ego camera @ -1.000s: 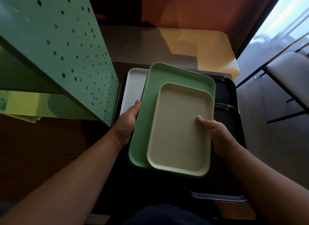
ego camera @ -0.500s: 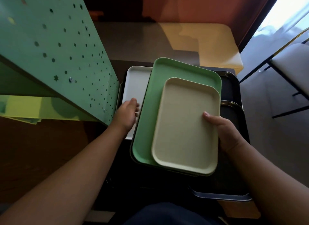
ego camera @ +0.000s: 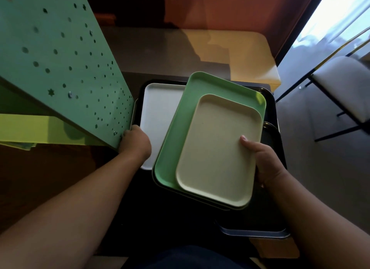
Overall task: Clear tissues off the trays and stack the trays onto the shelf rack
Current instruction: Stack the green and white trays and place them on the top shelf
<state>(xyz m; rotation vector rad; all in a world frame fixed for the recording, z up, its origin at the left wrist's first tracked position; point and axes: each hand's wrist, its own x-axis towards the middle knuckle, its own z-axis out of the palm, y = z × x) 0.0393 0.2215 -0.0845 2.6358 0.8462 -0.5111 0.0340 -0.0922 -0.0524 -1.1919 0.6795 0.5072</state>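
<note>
Both forearms come in bare from the bottom corners, no sleeves, no watch or rings showing on the left hand (ego camera: 136,141) or the right hand (ego camera: 264,160), thumbnail short, and dark navy clothing (ego camera: 186,257) sits at bottom centre

A white-seated chair (ego camera: 344,88) stands beside the bright window (ego camera: 340,14).

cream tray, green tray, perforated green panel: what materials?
Cream tray: likely matte plastic or melamine, going by its moulded rounded rim and faint speckle.
Green tray: same look, smooth matte.
Perforated panel: probably painted sheet metal, given its punched round and star holes, thin edge and screws.
</note>
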